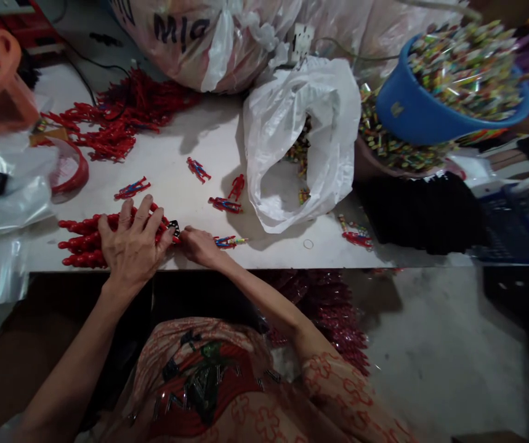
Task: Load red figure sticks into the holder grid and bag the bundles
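Observation:
On the white table, my left hand (135,243) lies spread, palm down, over rows of red toy figures (84,242). My right hand (199,246) is closed beside it, its fingertips at a small black-and-white piece (174,229) at the right end of the rows; what they hold is too small to make out. Just right of that hand lies a blue and red figure (225,242) with a thin candy-like stick. Further up the table are loose figures: one red and blue (198,170), another (225,205), one all red (237,187), and one above my left hand (132,188).
A white plastic bag (268,141) stands open with wrapped pieces inside. Behind on the left is a red figure pile (125,111); a red tape roll (77,169) is nearer. At right are a blue tub (398,107) of wrapped sticks and black cloth (425,212). Another person's arm shows far right.

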### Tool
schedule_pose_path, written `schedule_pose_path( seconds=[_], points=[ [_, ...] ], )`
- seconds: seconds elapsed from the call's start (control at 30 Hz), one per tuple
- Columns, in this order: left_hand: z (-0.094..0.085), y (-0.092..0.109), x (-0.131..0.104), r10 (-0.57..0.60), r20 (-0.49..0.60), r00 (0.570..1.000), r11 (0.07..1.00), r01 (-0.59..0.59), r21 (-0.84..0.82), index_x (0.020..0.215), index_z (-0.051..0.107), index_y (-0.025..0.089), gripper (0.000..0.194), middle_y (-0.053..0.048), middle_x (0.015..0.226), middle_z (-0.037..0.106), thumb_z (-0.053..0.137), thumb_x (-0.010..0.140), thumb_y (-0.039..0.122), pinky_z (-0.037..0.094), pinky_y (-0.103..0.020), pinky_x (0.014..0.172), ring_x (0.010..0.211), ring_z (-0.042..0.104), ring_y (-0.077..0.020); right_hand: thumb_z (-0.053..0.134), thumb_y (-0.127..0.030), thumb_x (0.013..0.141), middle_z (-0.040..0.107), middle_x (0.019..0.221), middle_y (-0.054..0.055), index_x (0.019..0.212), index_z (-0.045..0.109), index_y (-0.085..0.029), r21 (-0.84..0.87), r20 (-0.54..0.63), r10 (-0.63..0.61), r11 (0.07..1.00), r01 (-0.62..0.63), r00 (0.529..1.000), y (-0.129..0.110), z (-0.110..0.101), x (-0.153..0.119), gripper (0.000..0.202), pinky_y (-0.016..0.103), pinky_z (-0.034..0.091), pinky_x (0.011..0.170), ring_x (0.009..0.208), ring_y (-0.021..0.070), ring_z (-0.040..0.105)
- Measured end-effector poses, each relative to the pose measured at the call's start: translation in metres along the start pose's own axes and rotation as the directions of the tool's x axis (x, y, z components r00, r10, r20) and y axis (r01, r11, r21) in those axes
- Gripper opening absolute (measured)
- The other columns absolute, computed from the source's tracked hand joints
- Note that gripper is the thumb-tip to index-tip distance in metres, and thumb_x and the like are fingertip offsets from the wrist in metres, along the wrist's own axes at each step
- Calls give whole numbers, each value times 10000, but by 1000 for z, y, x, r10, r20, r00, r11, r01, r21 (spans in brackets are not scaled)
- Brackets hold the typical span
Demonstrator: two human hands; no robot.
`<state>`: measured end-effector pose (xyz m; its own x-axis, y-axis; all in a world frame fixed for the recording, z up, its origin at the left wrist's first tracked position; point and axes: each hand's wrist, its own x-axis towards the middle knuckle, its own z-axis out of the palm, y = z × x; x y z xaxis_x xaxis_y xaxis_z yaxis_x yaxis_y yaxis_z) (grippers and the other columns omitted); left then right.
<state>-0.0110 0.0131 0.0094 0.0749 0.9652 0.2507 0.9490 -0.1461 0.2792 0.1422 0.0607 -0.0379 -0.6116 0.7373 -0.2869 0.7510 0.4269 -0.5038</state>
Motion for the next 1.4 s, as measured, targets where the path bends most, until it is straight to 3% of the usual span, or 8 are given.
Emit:
schedule_pose_path(
  seconds=[0.17,0.3,0.47,0.57,0.67,0.93,1.23,1.4],
  points=[
    [-1,-1,-1,33,-1,999,999,-33,-13,1355,535,311,448,-76,1514,450,378,958,447,160,-673,1112,1409,360,-365,557,-105,846,585,1249,165,1156,613,-128,-161,-33,208,964,-211,977,60,-34,-48,316,357,477,801,1016,276,627],
    [-3,-2,-2,33,24,999,999,-33,-24,1350,542,307,446,-74,1523,434,394,949,434,159,-680,1117,1410,361,-369,460,-87,889,619,1147,175,1077,636,-139,-245,20,227,945,-216,974,84,-25,-58,263,344,448,752,928,262,644],
    [-5,-3,-3,37,51,998,999,-37,-8,1364,535,302,459,-78,1520,438,390,948,432,139,-673,1132,1419,354,-361,599,-158,761,624,867,45,1065,580,-142,343,-181,234,925,-162,955,64,0,-14,305,274,426,673,773,182,591],
    [-5,-4,-3,52,49,997,999,-52,-10,1383,518,309,470,-77,1519,439,387,949,433,127,-660,1143,1421,356,-350,606,-136,676,562,739,-36,1068,554,-149,737,-188,194,676,8,963,48,17,21,396,223,408,603,645,120,522],
    [-4,-5,-4,56,46,997,998,-56,-2,1399,498,322,476,-66,1519,442,382,952,434,114,-639,1155,1433,341,-329,612,-179,670,542,675,-44,913,579,-144,864,-124,73,498,71,990,39,32,43,248,214,406,590,605,102,495],
    [1,-7,-4,48,28,998,999,-48,13,1394,492,348,463,-34,1497,476,370,959,451,120,-614,1160,1423,363,-307,558,-174,695,535,658,-40,783,612,-146,560,-199,-55,813,159,978,34,29,44,107,221,339,617,625,102,454],
    [-5,-4,-3,42,59,997,999,-43,0,1399,480,349,460,-32,1503,467,391,955,434,114,-621,1160,1428,352,-312,616,-248,712,557,790,-19,830,564,-183,626,-365,124,766,145,923,33,15,42,144,234,396,682,746,129,504],
    [-6,-1,-2,27,81,996,999,-30,37,1353,539,291,457,-68,1493,477,370,957,445,145,-621,1143,1413,371,-333,675,-274,645,487,666,-53,719,503,-183,790,-194,211,613,25,958,50,12,38,208,226,372,595,613,101,446]
  ],
)
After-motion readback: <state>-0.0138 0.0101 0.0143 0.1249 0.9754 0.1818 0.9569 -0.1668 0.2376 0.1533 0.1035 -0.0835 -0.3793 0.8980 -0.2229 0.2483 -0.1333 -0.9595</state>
